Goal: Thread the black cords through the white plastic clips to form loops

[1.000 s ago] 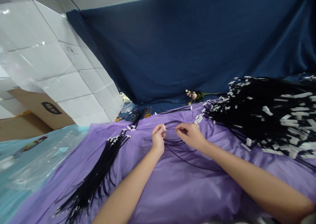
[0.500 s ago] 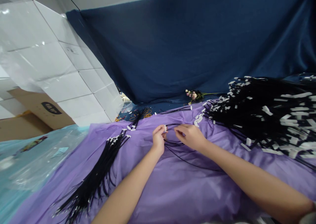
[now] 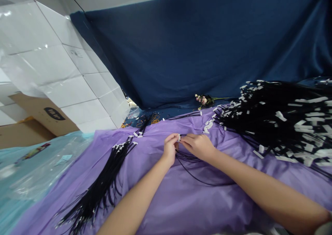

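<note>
My left hand (image 3: 170, 148) is closed on a small white connector (image 3: 178, 137) at the end of thin black cables (image 3: 192, 156). Close against it, my right hand (image 3: 198, 145) pinches the black strands just beside that white piece. The fingertips of both hands nearly meet. Below them the cables loop loosely, and one strand curves out to the right over the purple cloth (image 3: 186, 200). My fingers cover much of the connector, so how the strands sit in it cannot be made out.
On the left lies a long bundle of black cables (image 3: 103, 179) with white ends. A big heap of similar cables (image 3: 275, 121) fills the right side. White boxes (image 3: 49, 65) and a cardboard box (image 3: 46, 114) stand left. Artificial flowers (image 3: 203, 99) lie before the blue curtain (image 3: 181, 48).
Both hands have come closer together; the left shifted slightly right and the right hand's fingertips moved left, up to the white connector. The hanging loops dropped a little lower.
</note>
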### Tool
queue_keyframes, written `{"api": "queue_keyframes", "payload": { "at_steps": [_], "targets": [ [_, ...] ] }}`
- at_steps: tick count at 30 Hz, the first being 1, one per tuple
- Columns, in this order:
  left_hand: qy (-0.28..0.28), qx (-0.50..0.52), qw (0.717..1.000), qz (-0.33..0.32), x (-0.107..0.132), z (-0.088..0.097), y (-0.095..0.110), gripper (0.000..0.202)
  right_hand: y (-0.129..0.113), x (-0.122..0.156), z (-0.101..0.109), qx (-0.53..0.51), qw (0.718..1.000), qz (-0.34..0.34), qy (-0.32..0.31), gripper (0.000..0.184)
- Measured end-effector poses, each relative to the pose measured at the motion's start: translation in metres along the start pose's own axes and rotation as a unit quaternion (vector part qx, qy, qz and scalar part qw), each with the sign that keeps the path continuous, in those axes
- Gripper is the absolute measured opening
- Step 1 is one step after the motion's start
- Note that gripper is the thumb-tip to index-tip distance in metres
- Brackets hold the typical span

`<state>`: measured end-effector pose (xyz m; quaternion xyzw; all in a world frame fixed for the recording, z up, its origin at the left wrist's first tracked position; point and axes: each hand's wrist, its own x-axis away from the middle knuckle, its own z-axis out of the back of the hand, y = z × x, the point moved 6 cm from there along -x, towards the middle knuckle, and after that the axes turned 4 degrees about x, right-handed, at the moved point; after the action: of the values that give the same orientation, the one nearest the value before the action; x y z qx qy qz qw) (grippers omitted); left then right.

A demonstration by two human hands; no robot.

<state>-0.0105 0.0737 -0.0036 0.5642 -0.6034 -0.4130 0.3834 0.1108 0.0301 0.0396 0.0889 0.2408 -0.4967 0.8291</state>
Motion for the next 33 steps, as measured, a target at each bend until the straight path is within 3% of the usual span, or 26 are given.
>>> {"api": "queue_keyframes", "payload": {
  "at_steps": [11, 33],
  "targets": [
    [-0.006, -0.007, 1.0, 0.007, -0.0026, 0.0015, -0.0027, 0.025, -0.0031, -0.0002, 0.004, 0.033, 0.998, -0.033, -0.029, 0.027],
    [0.021, 0.008, 1.0, 0.016, 0.0037, -0.0044, -0.0088, 0.027, -0.01, -0.0001, 0.0029, 0.055, 0.996, 0.004, -0.068, 0.026]
  ]
}}
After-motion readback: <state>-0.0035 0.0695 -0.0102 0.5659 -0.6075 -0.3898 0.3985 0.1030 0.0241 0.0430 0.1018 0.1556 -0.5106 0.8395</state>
